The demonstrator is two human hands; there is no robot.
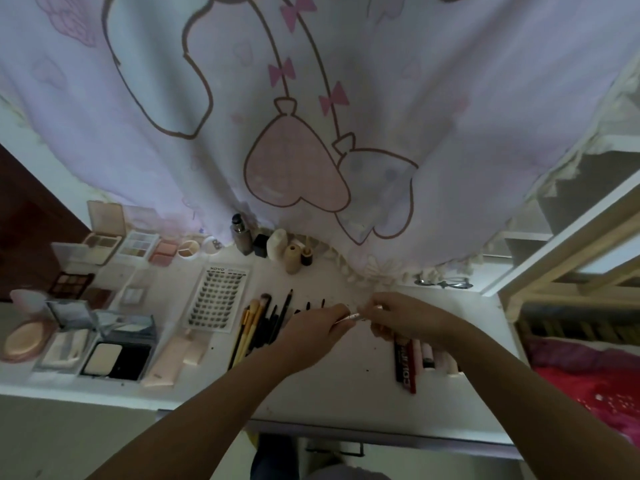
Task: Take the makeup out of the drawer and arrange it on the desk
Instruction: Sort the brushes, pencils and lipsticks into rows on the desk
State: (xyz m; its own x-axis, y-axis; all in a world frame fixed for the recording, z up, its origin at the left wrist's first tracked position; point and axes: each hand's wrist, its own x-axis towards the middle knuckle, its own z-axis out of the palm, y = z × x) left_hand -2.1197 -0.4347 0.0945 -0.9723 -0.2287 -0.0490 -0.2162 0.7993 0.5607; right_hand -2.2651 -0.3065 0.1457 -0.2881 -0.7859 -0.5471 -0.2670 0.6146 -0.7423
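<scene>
Both of my hands meet over the middle of the white desk (329, 386). My left hand (313, 329) and my right hand (398, 315) together pinch a thin silvery pen-like makeup stick (350, 317) between them. Left of the hands lies a row of brushes and pencils (263, 323). Under my right forearm lie several tubes, one black and red (404, 365). Palettes and compacts (117, 348) fill the desk's left side, and a lash card (219, 297) lies beside them. The drawer front with its handle (332, 448) shows below the desk edge.
Small bottles and jars (273, 245) stand at the back under a hanging pink cartoon curtain (311, 133). An eyelash curler (445, 283) lies at the back right. A wooden bed frame (571, 271) and red bedding (588, 393) are on the right.
</scene>
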